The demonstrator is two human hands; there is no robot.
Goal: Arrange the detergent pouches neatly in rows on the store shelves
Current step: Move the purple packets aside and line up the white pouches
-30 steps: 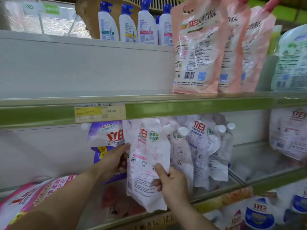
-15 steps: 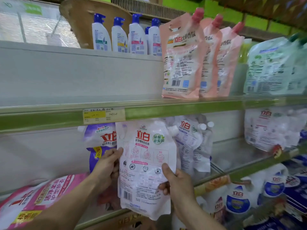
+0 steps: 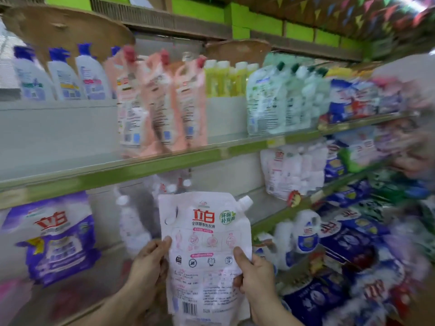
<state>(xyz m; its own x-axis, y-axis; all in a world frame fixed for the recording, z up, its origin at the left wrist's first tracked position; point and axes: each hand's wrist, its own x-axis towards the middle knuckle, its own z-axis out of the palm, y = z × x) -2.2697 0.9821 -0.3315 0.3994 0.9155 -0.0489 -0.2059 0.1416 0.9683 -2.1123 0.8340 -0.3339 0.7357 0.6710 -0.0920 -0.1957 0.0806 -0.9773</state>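
A: Now the white pouch is clamped at both edges by the left hand and right hand.

B: Confirmed. It has been withdrawn from its row, held upright before the shelf; re-seating is judged pending.

Left hand clamped on the left edge of the white pouch, thumb on its front, fingers hidden behind. Right hand gripping the pouch's right edge, thumb likewise on its front. Both forearms rising from below the pouch.
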